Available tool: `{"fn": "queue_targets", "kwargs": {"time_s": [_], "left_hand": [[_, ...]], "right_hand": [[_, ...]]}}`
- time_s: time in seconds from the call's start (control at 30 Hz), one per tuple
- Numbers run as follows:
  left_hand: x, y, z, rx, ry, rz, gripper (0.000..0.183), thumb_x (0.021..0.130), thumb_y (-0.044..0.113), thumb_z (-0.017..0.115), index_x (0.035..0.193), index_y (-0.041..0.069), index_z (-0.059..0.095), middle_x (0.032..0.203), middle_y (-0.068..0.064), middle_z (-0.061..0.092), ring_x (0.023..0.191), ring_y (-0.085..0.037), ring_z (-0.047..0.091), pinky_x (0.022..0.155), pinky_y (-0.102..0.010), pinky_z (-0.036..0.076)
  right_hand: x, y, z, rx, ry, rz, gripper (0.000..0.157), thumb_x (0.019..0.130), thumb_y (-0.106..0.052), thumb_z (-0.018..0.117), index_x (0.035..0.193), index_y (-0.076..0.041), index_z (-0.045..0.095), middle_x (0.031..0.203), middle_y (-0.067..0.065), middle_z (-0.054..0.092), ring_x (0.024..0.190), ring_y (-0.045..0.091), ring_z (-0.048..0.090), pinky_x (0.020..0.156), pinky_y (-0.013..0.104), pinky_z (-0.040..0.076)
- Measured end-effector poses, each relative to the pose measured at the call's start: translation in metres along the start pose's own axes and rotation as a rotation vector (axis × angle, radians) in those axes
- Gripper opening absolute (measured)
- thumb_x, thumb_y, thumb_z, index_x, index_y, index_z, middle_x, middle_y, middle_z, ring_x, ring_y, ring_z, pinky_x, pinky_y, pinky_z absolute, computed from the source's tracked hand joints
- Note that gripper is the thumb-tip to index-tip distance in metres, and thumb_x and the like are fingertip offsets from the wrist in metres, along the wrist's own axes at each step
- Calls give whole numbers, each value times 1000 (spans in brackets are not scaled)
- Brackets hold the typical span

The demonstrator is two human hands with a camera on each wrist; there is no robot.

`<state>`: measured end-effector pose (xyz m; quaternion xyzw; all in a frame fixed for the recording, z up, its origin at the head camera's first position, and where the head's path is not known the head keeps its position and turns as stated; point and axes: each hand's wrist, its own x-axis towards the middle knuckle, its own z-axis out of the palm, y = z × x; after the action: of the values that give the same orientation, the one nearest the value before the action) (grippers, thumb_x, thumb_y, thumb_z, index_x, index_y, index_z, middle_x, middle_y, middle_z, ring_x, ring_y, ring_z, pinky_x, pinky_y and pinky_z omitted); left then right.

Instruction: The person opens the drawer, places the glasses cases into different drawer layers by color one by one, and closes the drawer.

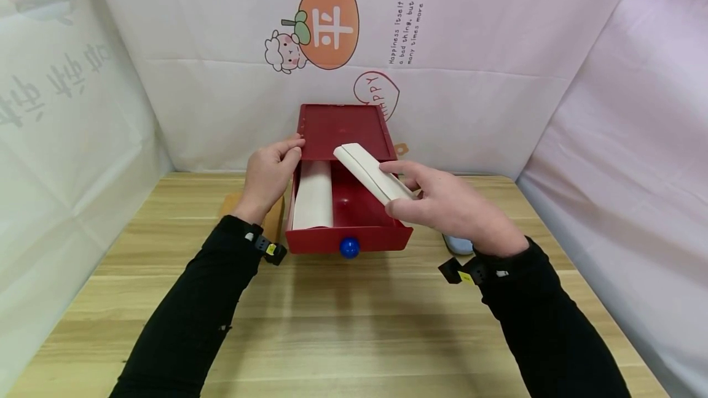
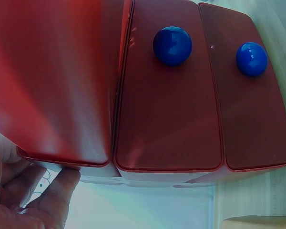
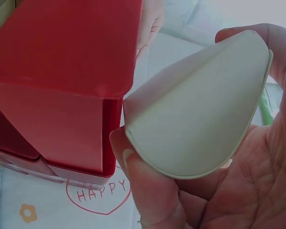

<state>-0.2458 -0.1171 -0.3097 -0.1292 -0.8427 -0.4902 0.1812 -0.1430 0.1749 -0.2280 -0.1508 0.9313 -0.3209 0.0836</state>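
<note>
A red drawer cabinet (image 1: 347,131) stands at the back of the table, its top drawer (image 1: 354,239) pulled out by a blue knob (image 1: 350,247). Inside that drawer, along the left side, lies a white case (image 1: 313,198). My right hand (image 1: 437,198) holds a second white case (image 1: 367,171), shaped like a glasses case, tilted over the drawer's right half. Its rounded triangular end (image 3: 200,114) faces the right wrist camera, between thumb and fingers. At the cabinet's upper left edge, my left hand (image 1: 271,171) grips the corner; its fingers (image 2: 57,193) touch the side.
Two lower drawers (image 2: 169,109) with blue knobs are closed. An orange-brown object (image 1: 275,220) lies left of the cabinet, partly under the left wrist. A light blue-grey object (image 1: 459,245) sits near the right wrist. Printed white cloth (image 1: 221,97) hangs behind the wooden table (image 1: 332,336).
</note>
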Motion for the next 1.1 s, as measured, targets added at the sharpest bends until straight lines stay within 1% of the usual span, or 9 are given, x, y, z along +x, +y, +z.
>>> {"fn": "queue_targets", "kwargs": {"time_s": [0.23, 0.37, 0.57, 0.67, 0.9, 1.1], "left_hand": [[0, 2, -1, 11, -6, -9, 40, 100, 32, 46, 129, 11, 66, 138, 0, 58, 129, -11, 48, 103, -36, 45], [0, 2, 0, 11, -7, -11, 41, 100, 32, 46, 129, 10, 66, 138, 0, 58, 129, -11, 48, 103, -36, 45], [-1, 3, 0, 11, -3, -14, 40, 100, 32, 46, 129, 11, 66, 138, 1, 58, 129, -10, 48, 102, -35, 46], [-1, 3, 0, 11, -3, -15, 40, 100, 32, 46, 129, 11, 66, 138, 2, 58, 129, -10, 48, 102, -35, 46], [-1, 2, 0, 10, -6, -20, 40, 101, 32, 46, 129, 12, 66, 139, 2, 58, 129, -9, 48, 100, -33, 47], [-2, 3, 0, 8, -5, -19, 40, 101, 32, 46, 129, 12, 66, 139, 2, 58, 129, -9, 48, 100, -33, 47]], "right_hand": [[-4, -4, 1, -47, 15, -8, 59, 82, -41, 66, 136, -53, 45, 109, -2, 59, 96, 19, 56, 75, 40, 50], [-6, -6, 1, -50, -12, -10, 57, 81, -41, 67, 133, -53, 47, 108, -2, 59, 95, 19, 56, 75, 40, 50], [-8, -6, 0, -93, -56, -60, 55, 82, -41, 67, 132, -51, 48, 106, -1, 61, 92, 19, 58, 73, 39, 50], [-7, -6, 0, -92, -72, -70, 54, 82, -39, 67, 132, -49, 49, 105, -1, 62, 92, 19, 58, 72, 39, 51], [-4, -7, -2, -136, -98, -67, 54, 84, -40, 65, 134, -49, 48, 107, -2, 63, 93, 18, 58, 73, 39, 51], [2, -10, -4, -146, -150, -31, 54, 83, -42, 64, 135, -46, 49, 111, 0, 62, 95, 18, 58, 76, 39, 50]]}}
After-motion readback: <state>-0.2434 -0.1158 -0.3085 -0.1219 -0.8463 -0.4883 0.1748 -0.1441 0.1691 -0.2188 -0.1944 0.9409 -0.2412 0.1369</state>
